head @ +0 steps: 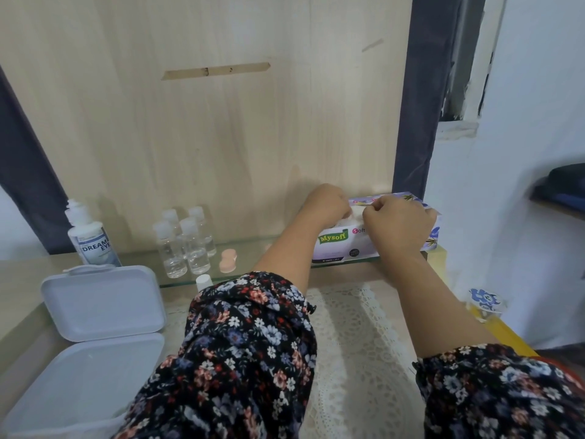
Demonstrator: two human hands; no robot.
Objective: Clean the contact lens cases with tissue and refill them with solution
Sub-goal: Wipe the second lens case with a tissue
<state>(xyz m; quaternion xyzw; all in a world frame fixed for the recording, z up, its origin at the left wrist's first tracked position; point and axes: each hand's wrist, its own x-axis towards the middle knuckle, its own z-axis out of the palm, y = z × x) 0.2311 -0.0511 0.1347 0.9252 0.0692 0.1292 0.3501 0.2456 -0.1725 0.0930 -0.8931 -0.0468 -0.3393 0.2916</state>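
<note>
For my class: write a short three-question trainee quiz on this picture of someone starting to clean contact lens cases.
1. True or false: both hands are at the tissue box.
2. Which stands farthest left? A) solution bottle B) clear bottles C) peach lens case
3. Fill in: the white storage box has its lid ____.

Key: 1 true, left hand and right hand; 2 A; 3 open.

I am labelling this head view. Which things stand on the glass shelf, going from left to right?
Solution bottle → group of small clear bottles → peach lens case → tissue box, where the left hand and then the right hand pinch a tissue.
</note>
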